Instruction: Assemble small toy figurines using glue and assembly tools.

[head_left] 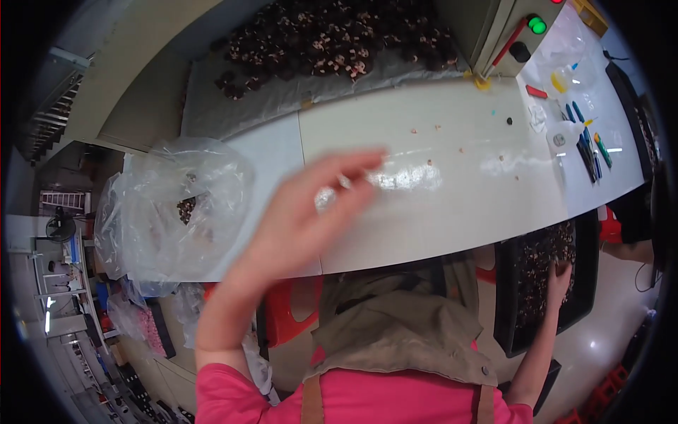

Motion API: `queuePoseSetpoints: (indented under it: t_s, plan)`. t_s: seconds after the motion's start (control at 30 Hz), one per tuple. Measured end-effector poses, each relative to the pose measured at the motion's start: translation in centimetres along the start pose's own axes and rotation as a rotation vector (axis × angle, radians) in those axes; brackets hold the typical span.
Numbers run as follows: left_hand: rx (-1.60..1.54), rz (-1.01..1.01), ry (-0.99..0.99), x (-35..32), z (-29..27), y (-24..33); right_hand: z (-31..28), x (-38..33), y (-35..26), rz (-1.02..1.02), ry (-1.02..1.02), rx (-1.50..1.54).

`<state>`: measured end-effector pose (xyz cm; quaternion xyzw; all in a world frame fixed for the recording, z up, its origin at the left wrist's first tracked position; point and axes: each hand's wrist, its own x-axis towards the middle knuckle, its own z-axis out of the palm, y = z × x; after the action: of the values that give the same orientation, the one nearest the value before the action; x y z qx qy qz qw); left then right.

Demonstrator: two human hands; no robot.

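My left hand point(304, 208) hovers over the white tabletop point(367, 233), blurred by motion. Its fingers stretch to the right with a gap to the thumb, and nothing shows in them. Low on the right, my right hand point(558, 283) reaches into a black bin point(580, 311) of small dark and pink pieces point(534, 283). Its fingers curl down among the pieces, so what they grip is hidden. A heap of similar dark and pink pieces point(339, 46) lies on a grey surface at the back, under a machine housing.
On the left, a clear plastic bag point(176, 240) has a few dark pieces in it. Pens point(585, 152), a white bottle point(563, 137) and a red object point(537, 91) lie at the right. Crumbs dot the table. A red stool point(289, 311) stands under its front edge.
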<state>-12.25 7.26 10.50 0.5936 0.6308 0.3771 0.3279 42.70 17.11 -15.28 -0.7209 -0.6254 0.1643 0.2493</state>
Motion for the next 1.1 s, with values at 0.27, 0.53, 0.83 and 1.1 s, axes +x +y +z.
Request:
queuePoseSetpoints:
  t_s: [0.27, 0.53, 0.83, 1.1]
  plan:
    - [0.818, 0.167, 0.478, 16.5, -7.4, -7.3, -2.0, -1.5, 12.0, 0.176, 0.073, -0.098]
    - [0.778, 0.214, 0.572, 14.5, -6.4, -7.2, -3.5, -2.3, -4.5, 0.054, -0.072, 0.365]
    - [-0.542, -0.193, -0.163, -3.5, 9.2, 1.1, -1.8, -8.4, -27.4, -0.321, -0.821, 1.053]
    - [-0.777, -0.263, -0.057, -8.5, 14.2, -2.6, 0.7, -11.1, -27.7, -0.577, -0.93, 0.952]
